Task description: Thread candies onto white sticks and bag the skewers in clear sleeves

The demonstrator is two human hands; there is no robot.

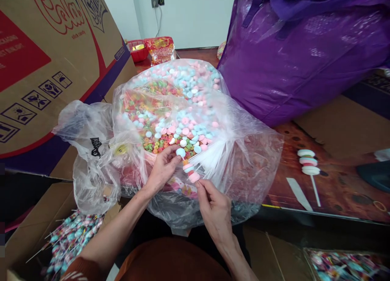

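My left hand pinches a pale blue round candy at the tip of a candy stick. In my right hand is the lower end of that candy skewer, just under a pink piece. Pink, blue and orange pieces are threaded along it. Behind both hands lies a clear plastic bag holding loose pink, blue and white candies and small colourful candy rings. A bundle of white sticks rests at the bag's front right, close above my right hand.
A finished-looking candy skewer lies on the red table at right, beside a white strip. A large carton stands left, a purple bag right. Wrapped candy sticks fill a box at lower left.
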